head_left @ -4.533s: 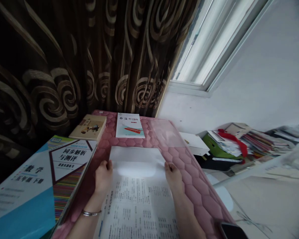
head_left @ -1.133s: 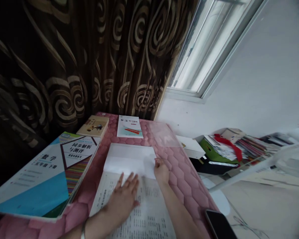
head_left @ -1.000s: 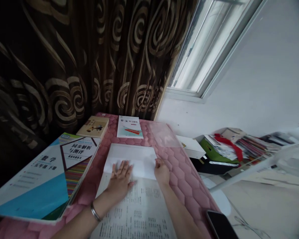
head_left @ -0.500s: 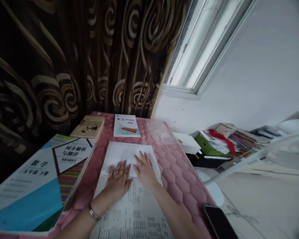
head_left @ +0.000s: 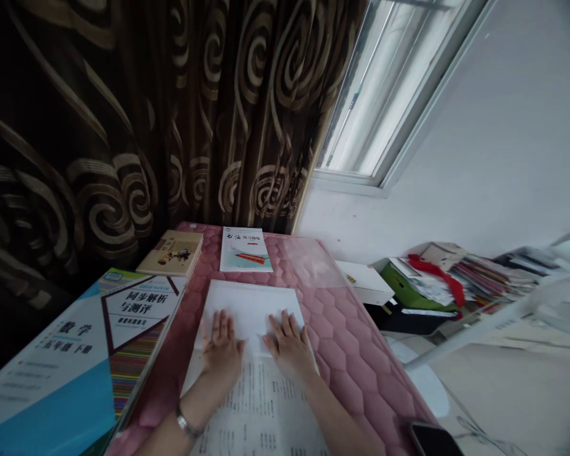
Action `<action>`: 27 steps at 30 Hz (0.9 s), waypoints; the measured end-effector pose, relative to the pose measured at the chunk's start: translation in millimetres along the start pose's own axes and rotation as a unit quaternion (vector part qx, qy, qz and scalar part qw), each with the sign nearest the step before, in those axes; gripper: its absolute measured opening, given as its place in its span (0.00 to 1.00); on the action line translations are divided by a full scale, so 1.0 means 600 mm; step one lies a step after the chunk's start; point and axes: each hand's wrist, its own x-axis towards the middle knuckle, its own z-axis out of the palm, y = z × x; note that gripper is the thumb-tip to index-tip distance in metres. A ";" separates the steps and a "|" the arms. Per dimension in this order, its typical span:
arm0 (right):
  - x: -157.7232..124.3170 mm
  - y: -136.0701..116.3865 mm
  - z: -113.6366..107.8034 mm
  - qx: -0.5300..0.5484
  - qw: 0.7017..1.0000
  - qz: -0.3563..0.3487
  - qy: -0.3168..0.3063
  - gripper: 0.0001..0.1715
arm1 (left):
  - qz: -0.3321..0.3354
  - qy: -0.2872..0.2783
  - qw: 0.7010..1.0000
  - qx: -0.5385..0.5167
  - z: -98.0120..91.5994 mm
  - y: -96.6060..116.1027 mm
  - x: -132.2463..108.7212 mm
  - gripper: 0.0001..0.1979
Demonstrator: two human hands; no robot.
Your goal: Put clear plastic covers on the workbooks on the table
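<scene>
Right hand (head_left: pixel 292 351) is sliding back level with left hand (head_left: pixel 221 354), both resting open, paper (head_left: pixel 254 301) running lengthwise away beneath them!

We see smooth, matt paper in the printed sheet (head_left: pixel 259 386). Our bracelet (head_left: pixel 187 424) looks like shiny metal, the curtain (head_left: pixel 166 120) like faintly lustrous cloth
</scene>
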 end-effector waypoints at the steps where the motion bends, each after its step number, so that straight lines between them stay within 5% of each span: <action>1: 0.001 0.000 0.002 0.001 1.000 -0.002 0.003 0.37 | 0.024 -0.009 0.999 -0.020 -0.002 0.015 0.017 0.29; 5: 0.000 -0.001 0.003 0.004 1.000 -0.009 0.014 0.36 | 0.084 -0.030 0.993 -0.081 -0.006 0.047 0.099 0.31; 10: -0.007 0.001 -0.006 0.005 1.000 -0.010 0.016 0.36 | 0.069 0.006 0.994 -0.086 0.008 0.010 0.170 0.34; 16: 0.010 -0.018 -0.029 0.028 0.999 0.014 -0.025 0.38 | 0.030 0.025 0.997 -0.070 0.015 -0.027 0.183 0.34; 23: 0.131 -0.123 -0.041 0.140 0.984 -0.111 0.022 0.40 | 0.047 -0.010 0.998 -0.040 0.000 -0.028 0.180 0.30; 27: 0.172 -0.119 -0.020 0.132 0.988 -0.074 0.014 0.40 | 0.045 0.017 0.998 -0.052 0.000 -0.028 0.178 0.30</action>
